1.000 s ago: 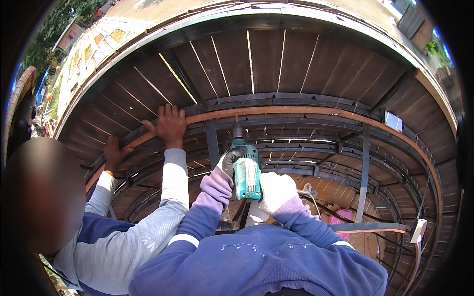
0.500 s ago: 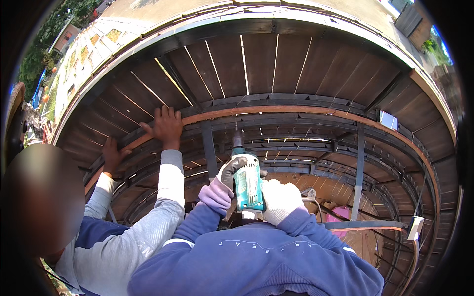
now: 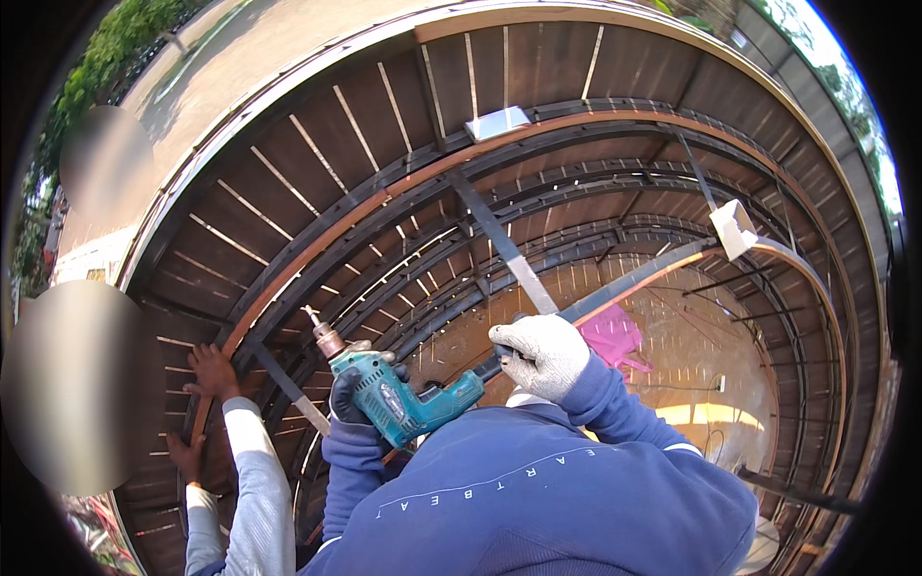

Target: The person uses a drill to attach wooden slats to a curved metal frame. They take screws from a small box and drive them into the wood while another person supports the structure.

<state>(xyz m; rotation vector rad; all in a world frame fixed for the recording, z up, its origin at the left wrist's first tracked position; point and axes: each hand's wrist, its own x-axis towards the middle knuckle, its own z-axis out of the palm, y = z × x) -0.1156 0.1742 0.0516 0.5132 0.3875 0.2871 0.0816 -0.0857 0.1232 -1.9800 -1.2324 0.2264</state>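
Observation:
In my left hand [image 3: 351,396], which wears a dark glove, a teal power drill [image 3: 389,398] is gripped by its body. Its chuck and bit [image 3: 322,331] point up and to the left, and its handle reaches right across my front. My right hand [image 3: 545,355], in a white knitted glove, is closed beside the end of the handle. Whatever it grips is hidden; a dark bar or cord passes right by its fingers. Beyond the drill, a reddish-brown strip [image 3: 317,248] follows the curved dark metal rail. A co-worker's hands [image 3: 211,372] rest on that strip at the left.
Flat metal uprights [image 3: 504,245] cross between the curved rails. A black rail [image 3: 643,274] runs from behind my right hand to a white boxy piece [image 3: 735,230]. Another white piece [image 3: 497,123] sits on the far rail. Pink cloth [image 3: 613,336] lies on the brown floor below.
My view has turned right. The drill has swung from pointing straight ahead to a leftward tilt. My right hand has come away from its body, while the co-worker's hands stay on the strip.

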